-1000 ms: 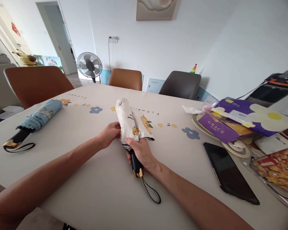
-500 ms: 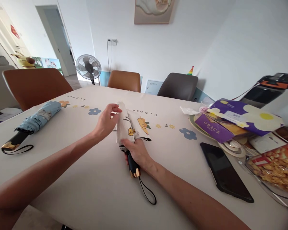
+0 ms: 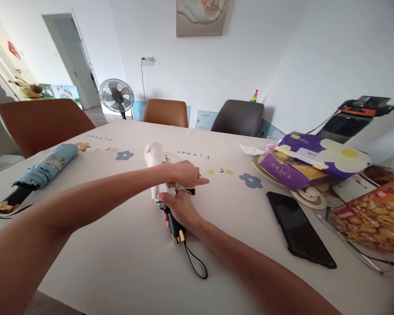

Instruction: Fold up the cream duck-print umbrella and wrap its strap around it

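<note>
A folded white umbrella (image 3: 155,162) with cartoon prints lies on the table (image 3: 118,245), its black handle with a gold end (image 3: 176,229) pointing towards me and a black wrist loop trailing behind. My right hand (image 3: 177,205) is wrapped round it where the handle meets the fabric. My left hand (image 3: 185,173) reaches across over the umbrella's right side, fingers stretched out and lying on the loose fabric flap, which it mostly hides.
A folded light-blue umbrella (image 3: 41,171) lies at the table's left. A black phone (image 3: 297,227) lies to the right, beyond it purple boxes (image 3: 315,159) on a plate and a snack packet (image 3: 371,216). Chairs (image 3: 39,124) stand round the far side, with a fan (image 3: 116,95) behind them.
My left hand left the umbrella's left side, rose near its tip, then crossed over to the right flap. My right hand kept its hold. The view shifted slightly right.
</note>
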`<state>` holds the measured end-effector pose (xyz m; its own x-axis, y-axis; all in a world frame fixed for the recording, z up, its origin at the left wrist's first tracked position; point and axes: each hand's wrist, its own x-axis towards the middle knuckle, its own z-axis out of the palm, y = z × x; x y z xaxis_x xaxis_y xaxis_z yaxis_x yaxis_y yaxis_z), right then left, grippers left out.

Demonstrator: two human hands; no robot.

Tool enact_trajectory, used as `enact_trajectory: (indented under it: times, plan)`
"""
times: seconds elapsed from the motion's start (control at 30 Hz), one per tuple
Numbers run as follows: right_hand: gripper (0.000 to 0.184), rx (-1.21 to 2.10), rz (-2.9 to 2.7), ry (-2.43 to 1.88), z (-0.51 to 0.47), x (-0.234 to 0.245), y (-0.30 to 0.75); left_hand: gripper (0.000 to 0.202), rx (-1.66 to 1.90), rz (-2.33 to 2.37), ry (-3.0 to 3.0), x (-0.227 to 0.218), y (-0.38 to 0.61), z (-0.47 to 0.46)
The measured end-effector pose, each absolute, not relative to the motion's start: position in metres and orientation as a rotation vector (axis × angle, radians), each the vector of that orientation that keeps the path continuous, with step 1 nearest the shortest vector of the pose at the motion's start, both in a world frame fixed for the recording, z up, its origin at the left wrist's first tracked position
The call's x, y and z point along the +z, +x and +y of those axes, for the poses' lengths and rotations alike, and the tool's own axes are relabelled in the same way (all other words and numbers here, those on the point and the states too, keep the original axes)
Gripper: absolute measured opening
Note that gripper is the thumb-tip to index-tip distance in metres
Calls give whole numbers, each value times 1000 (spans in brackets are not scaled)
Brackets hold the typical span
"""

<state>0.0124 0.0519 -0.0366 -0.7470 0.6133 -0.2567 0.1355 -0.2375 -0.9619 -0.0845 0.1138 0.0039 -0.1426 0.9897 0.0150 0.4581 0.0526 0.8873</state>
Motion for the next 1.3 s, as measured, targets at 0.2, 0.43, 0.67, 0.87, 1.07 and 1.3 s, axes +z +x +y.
enact_trajectory:
  times: [0.2,0.43,0.67,0.87,1.07,1.3]
  plan:
    - [18,2078,-1667,-889,52,-35,10,39,727,1910,1666,15,-95,121]
    - [24,2084,-1680,-777,54,-37,11,53,701,1867,1752,40,-103,105]
    - [44,2066,-1673,-752,53,-39,12,50,132,1955,2203,66,-128,69]
    - [51,2050,-1666,-807,54,-41,10,43,292,1909,2119,65,-150,41]
    - [76,2015,-1643,-762,52,-40,10,34,377,2023,1920,46,-162,18]
    - [87,2005,-1660,-764,51,-36,10,34,502,2327,1730,33,-167,21]
